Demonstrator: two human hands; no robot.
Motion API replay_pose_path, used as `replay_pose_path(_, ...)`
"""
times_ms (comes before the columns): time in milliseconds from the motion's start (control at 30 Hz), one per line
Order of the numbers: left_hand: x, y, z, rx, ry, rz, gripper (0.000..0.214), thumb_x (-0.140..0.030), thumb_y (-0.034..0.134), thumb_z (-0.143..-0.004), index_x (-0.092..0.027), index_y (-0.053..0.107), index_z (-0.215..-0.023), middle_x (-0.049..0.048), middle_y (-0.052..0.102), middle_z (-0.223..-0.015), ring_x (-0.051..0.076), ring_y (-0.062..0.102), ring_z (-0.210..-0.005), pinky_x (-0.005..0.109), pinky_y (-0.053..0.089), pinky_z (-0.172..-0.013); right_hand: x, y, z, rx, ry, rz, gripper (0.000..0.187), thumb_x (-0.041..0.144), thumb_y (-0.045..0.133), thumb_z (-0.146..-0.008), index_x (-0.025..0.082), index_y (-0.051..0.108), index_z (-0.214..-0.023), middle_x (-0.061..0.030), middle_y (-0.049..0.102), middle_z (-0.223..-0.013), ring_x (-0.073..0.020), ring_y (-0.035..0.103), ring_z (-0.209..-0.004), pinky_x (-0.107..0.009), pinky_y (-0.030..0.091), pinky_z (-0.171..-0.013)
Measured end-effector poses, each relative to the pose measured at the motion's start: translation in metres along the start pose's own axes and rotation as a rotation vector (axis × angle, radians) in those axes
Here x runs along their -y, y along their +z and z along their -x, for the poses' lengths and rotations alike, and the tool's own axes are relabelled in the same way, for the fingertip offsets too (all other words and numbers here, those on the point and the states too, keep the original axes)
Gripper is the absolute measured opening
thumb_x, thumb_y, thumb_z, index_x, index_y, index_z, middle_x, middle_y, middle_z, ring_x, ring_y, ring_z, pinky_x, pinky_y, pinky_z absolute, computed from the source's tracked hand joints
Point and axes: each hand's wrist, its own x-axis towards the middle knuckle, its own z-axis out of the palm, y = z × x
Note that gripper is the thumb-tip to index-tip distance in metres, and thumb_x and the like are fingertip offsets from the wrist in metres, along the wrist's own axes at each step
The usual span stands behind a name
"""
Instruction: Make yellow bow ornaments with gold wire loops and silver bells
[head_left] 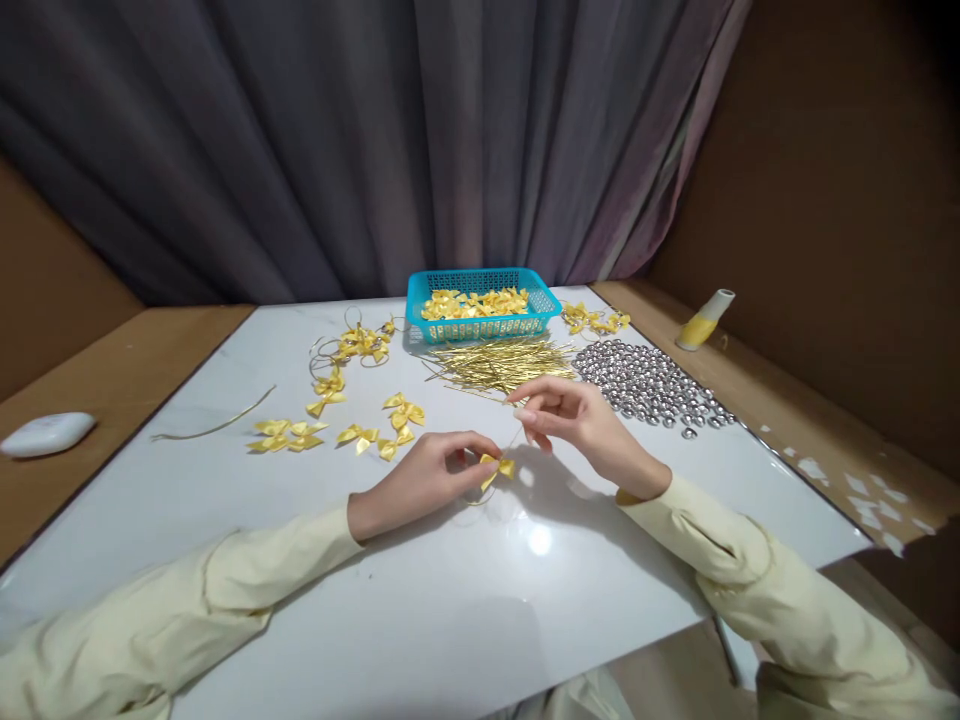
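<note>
Between the thumb and fingers of my left hand [442, 466] is a yellow ribbon bow [498, 470], held just over the white tabletop. A thin gold twist tie [516, 438] runs up from the bow, and a loop of it curves out below. My right hand [574, 420] pinches the upper end of that tie. Left of my hands lie several loose yellow bows [287, 435]. Beyond my right hand is a pile of gold twist ties [502, 365]. Small round silver pieces [649, 382] are heaped to its right.
A blue basket [484, 330] of yellow bows stands at the back. Bows with wire loops [363, 343] lie left of it, more bows [596, 319] to its right. A white-and-yellow bottle [705, 320] is at far right, a white rounded object [48, 435] at far left.
</note>
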Motion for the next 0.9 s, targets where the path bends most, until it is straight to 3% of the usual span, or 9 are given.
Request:
replay_pose_path(100,0.001,-0.002,0.0,-0.01,0.003,0.004,0.022,-0.032,0.053,-0.083,-0.017,0.066,-0.092,0.0033,0.068,-0.088,0.016,0.06,-0.074,0.025,0.046,-0.066,0.002,-0.001,0.0,-0.01,0.041,0.073,0.022,0.035,0.059,-0.081,0.016,0.061,-0.09,0.0028,0.051,-0.061,-0.007,0.044,-0.048,-0.02,0.035,-0.043)
replay_pose_path(200,-0.004,-0.003,0.001,-0.09,0.046,-0.051,0.019,-0.029,0.054,-0.083,-0.018,0.067,-0.09,0.0023,0.069,-0.089,0.016,0.061,-0.078,0.024,0.046,-0.069,0.002,0.005,0.001,-0.001,0.073,0.297,0.026,0.041,0.059,-0.08,0.015,0.062,-0.079,-0.0003,0.056,-0.066,-0.0088,0.048,-0.054,-0.021,0.038,-0.048)
replay_pose_path(333,-0.012,-0.005,0.004,-0.203,0.124,-0.173,0.014,-0.022,0.056,-0.082,-0.018,0.067,-0.088,0.0009,0.07,-0.087,0.014,0.061,-0.076,0.021,0.046,-0.066,0.0,0.019,0.006,0.027,0.069,0.591,0.031,0.047,0.061,-0.075,0.017,0.061,-0.084,0.0,0.06,-0.065,-0.0095,0.047,-0.052,-0.021,0.035,-0.047)
replay_pose_path(433,-0.014,-0.006,0.006,-0.251,0.184,-0.236,0.011,-0.021,0.057,-0.081,-0.019,0.067,-0.085,0.0001,0.07,-0.085,0.013,0.062,-0.075,0.021,0.046,-0.067,-0.001,0.027,0.009,0.06,0.03,0.706,0.024,0.04,0.061,-0.076,0.019,0.061,-0.087,-0.0001,0.063,-0.069,-0.01,0.049,-0.053,-0.021,0.034,-0.05)
replay_pose_path(667,-0.018,-0.006,0.008,-0.297,0.205,-0.272,0.012,-0.019,0.056,-0.081,-0.02,0.068,-0.081,-0.0017,0.07,-0.079,0.011,0.062,-0.068,0.02,0.047,-0.064,0.002,0.035,0.014,0.061,0.068,0.757,0.016,0.027,0.057,-0.076,0.018,0.06,-0.09,-0.0019,0.066,-0.073,-0.0134,0.058,-0.062,-0.023,0.037,-0.059)
replay_pose_path(900,-0.021,-0.006,0.01,-0.281,0.139,-0.239,0.013,-0.026,0.054,-0.084,-0.02,0.066,-0.086,-0.0018,0.069,-0.084,0.011,0.062,-0.075,0.02,0.047,-0.065,0.002,0.033,0.011,0.075,0.096,0.604,0.014,0.017,0.052,-0.078,0.017,0.063,-0.087,-0.0009,0.066,-0.074,-0.0081,0.048,-0.052,-0.021,0.034,-0.052)
